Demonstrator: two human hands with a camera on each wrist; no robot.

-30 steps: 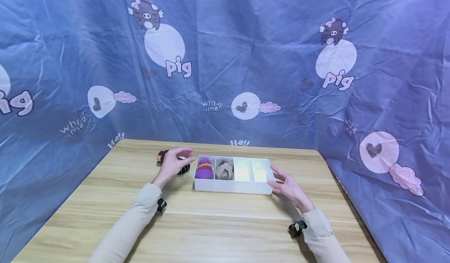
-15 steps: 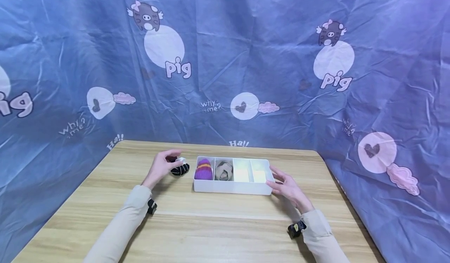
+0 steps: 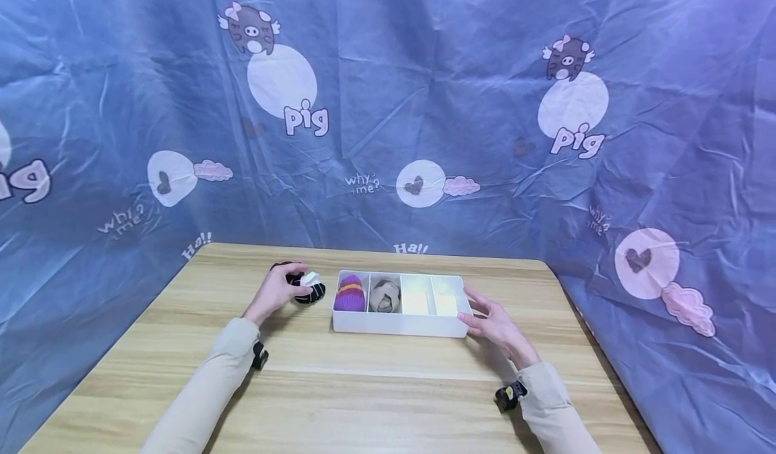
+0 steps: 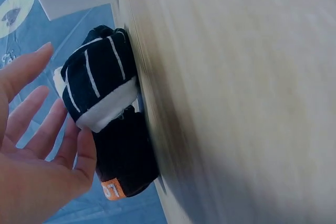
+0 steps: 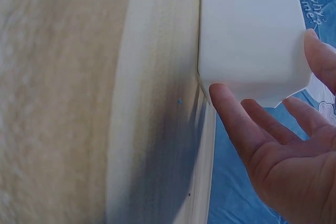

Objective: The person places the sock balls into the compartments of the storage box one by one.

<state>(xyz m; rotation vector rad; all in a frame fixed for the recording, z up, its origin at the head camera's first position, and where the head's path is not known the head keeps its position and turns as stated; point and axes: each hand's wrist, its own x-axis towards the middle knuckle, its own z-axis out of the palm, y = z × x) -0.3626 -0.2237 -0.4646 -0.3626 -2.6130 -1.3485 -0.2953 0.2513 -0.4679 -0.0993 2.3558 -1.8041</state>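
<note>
In the head view my left hand (image 3: pixel 275 291) reaches round a rolled black sock with white stripes (image 3: pixel 310 294) and a white cuff, left of the box. The left wrist view shows the left hand's fingers spread and lightly bent, fingertips right at the striped sock (image 4: pixel 97 74), thumb apart from it. A second rolled black sock (image 4: pixel 123 153) with an orange tag lies against it, mostly hidden by the hand in the head view. My right hand (image 3: pixel 498 325) rests against the right end of a white divided box (image 3: pixel 397 324), fingers fairly straight, thumb near the front corner.
A rolled purple sock bundle (image 3: pixel 350 295) with an orange band sits in the box's leftmost compartment, a grey one (image 3: pixel 384 296) beside it. The two right compartments show bare white floors. The wooden table (image 3: pixel 364 400) meets a blue printed curtain (image 3: pixel 376 104) behind and at the sides.
My left hand has moved left, away from the box, to the striped black sock, more of which now shows. The right hand stays at the box's end.
</note>
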